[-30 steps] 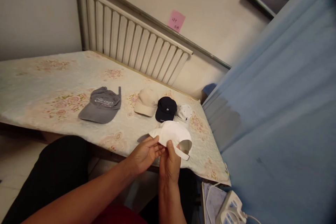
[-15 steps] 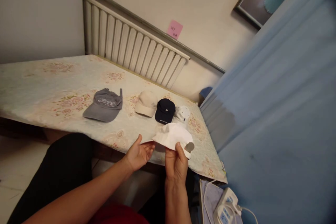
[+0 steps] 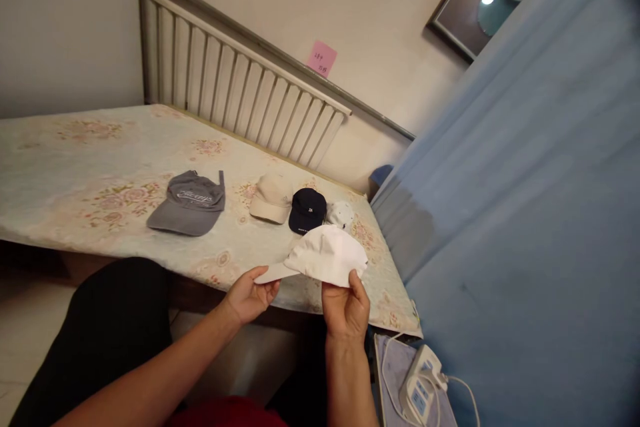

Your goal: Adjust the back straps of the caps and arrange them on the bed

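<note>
Between my two hands is a white baseball cap [image 3: 327,255], held just above the near edge of the bed and seen from its side. My left hand [image 3: 249,295] pinches the tip of its brim, thumb on top and fingers beneath. My right hand [image 3: 346,303] grips the lower rim at the back, with the fingers partly hidden inside the cap. Beyond it, a navy cap [image 3: 307,209], a beige cap [image 3: 271,199] and a smaller white cap [image 3: 341,214] sit in a row on the bed. Farther left lies a grey cap [image 3: 190,203] with white lettering.
A floral sheet covers the bed [image 3: 165,147], which runs along a radiator [image 3: 240,73]. Blue curtain [image 3: 505,200] hangs on the right. A white power strip [image 3: 421,383] with cords lies on a small stand at lower right. My knee [image 3: 120,307] is by the bed's edge.
The white cap has turned so its side faces me, and its rear opening no longer shows. My left hand has closed on the brim. The view has shifted slightly right.
</note>
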Tool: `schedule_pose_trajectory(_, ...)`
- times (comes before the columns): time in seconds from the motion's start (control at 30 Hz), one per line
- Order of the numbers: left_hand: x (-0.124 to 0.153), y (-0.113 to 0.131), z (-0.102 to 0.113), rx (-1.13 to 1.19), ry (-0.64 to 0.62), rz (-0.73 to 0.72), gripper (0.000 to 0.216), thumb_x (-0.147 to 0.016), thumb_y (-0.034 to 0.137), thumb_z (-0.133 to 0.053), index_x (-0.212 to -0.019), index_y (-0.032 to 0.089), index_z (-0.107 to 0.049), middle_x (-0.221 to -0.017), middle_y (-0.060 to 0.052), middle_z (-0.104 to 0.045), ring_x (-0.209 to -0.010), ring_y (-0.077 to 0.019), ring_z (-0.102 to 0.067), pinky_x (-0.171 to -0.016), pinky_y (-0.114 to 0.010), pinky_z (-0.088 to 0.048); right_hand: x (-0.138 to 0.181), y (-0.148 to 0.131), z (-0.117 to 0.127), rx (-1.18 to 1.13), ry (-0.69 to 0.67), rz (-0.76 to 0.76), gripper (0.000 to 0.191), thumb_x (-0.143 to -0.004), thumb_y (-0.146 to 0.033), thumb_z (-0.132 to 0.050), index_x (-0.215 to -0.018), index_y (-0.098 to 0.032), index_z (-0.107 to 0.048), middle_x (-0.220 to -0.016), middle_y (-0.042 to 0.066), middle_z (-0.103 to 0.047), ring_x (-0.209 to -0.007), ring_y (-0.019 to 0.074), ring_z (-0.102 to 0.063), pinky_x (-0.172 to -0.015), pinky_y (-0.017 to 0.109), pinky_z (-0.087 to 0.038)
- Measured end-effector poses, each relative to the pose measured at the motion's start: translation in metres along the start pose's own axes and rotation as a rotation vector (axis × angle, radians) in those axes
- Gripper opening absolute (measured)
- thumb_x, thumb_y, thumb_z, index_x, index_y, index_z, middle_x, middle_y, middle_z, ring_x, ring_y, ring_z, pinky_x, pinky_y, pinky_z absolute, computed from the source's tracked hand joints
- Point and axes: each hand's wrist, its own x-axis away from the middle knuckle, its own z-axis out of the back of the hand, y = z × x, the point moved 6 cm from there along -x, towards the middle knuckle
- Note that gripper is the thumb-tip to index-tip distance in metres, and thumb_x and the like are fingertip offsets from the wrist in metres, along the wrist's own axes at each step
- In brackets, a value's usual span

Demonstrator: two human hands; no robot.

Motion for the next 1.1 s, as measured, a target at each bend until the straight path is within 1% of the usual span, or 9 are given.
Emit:
schedule_pose_trajectory(0.07,0.001,-0.001,-0.002,-0.013,-0.021,-0.016,0.022,-0.084,0.006,-0.052,-0.104,0.011,-0.057,-0.07,-0.007,-0.071,-0.055,-0.017,-0.068,-0.051,-0.024,-0.057,0.0,-0.001,-0.001,-0.018,-0.011,0.001,0.043,-0.082,-0.02,-0.059,-0.125,-0.022,-0.056,-0.129,0.005,-0.062,-0.124,0.0216,-0.054,-0.111,0.049,-0.035)
schedule_pose_trajectory(0.23,0.001,-0.004,-0.01,-0.034,-0.092,-0.067,0.034,-0.08,0.003,-0.056,-0.112,0.013,-0.058,-0.079,-0.006,-0.074,-0.062,-0.0183,-0.07,-0.052,-0.025,-0.057,-0.002,-0.001,-0.01,-0.031,-0.121,0.04,0.043,-0.083,-0.022,-0.058,-0.126,-0.024,-0.055,-0.135,0.005,-0.057,-0.126,0.0223,-0.052,-0.11,0.049,-0.036)
schedule_pose_trajectory(0.37,0.005,-0.007,-0.021,-0.036,-0.175,-0.093,0.046,-0.079,0.002,-0.055,-0.123,0.016,-0.054,-0.086,-0.005,-0.075,-0.069,-0.0183,-0.072,-0.055,-0.025,-0.057,-0.007,0.004,-0.006,-0.002,-0.104,0.034,0.046,-0.08,-0.018,-0.061,-0.125,-0.024,-0.056,-0.132,0.005,-0.06,-0.123,0.02,-0.055,-0.111,0.045,-0.036)
schedule_pose_trajectory(0.47,0.012,-0.008,-0.028,-0.058,-0.234,-0.124,0.053,-0.079,0.001,-0.054,-0.129,0.017,-0.051,-0.096,-0.007,-0.074,-0.078,-0.0188,-0.072,-0.062,-0.025,-0.058,-0.011,0.009,-0.003,0.073,-0.087,0.048,0.049,-0.077,-0.016,-0.064,-0.124,-0.025,-0.056,-0.128,0.005,-0.063,-0.119,0.0189,-0.057,-0.109,0.044,-0.038)
schedule_pose_trajectory(0.57,0.019,-0.01,-0.034,-0.124,-0.298,-0.155,0.059,-0.078,0.001,-0.055,-0.134,0.019,-0.048,-0.107,-0.009,-0.072,-0.088,-0.0212,-0.071,-0.072,-0.029,-0.058,-0.013,0.016,0.0,0.103,-0.072,0.042,0.044,-0.079,-0.019,-0.065,-0.122,-0.022,-0.057,-0.121,0.007,-0.066,-0.115,0.0185,-0.06,-0.107,0.044,-0.041)
schedule_pose_trajectory(0.77,0.033,-0.006,-0.04,-0.181,-0.38,-0.169,0.066,-0.077,0.0,-0.057,-0.139,0.019,-0.043,-0.112,-0.01,-0.071,-0.102,-0.0239,-0.067,-0.091,-0.037,-0.052,-0.019,0.016,0.007,0.096,-0.032,0.066,0.039,-0.081,-0.02,-0.063,-0.119,-0.017,-0.059,-0.116,0.008,-0.069,-0.115,0.0172,-0.06,-0.109,0.043,-0.039)
schedule_pose_trajectory(0.83,0.036,-0.002,-0.04,-0.138,-0.374,-0.131,0.062,-0.079,0.004,-0.056,-0.138,0.015,-0.043,-0.11,-0.012,-0.071,-0.102,-0.0254,-0.067,-0.094,-0.04,-0.05,-0.022,0.015,0.015,0.088,-0.002,0.066,0.036,-0.081,-0.019,-0.063,-0.117,-0.016,-0.06,-0.114,0.008,-0.07,-0.114,0.0171,-0.061,-0.109,0.043,-0.039)
schedule_pose_trajectory(0.93,0.04,0.006,-0.038,-0.072,-0.355,-0.07,0.054,-0.084,0.019,-0.054,-0.137,0.008,-0.045,-0.104,-0.015,-0.073,-0.1,-0.029,-0.067,-0.096,-0.044,-0.048,-0.029,0.019,0.03,0.051,0.036,0.015,0.03,-0.082,-0.021,-0.063,-0.112,-0.016,-0.062,-0.109,0.008,-0.072,-0.111,0.0165,-0.063,-0.109,0.042,-0.039)
schedule_pose_trajectory(1.1,0.041,0.018,-0.035,-0.064,-0.417,0.018,0.064,-0.087,0.048,-0.048,-0.135,0.005,-0.047,-0.106,-0.02,-0.071,-0.102,-0.0352,-0.066,-0.096,-0.05,-0.045,-0.043,0.031,0.061,0.098,0.052,-0.077,0.026,-0.08,-0.023,-0.066,-0.106,-0.017,-0.065,-0.102,0.006,-0.074,-0.104,0.0163,-0.066,-0.106,0.042,-0.04)
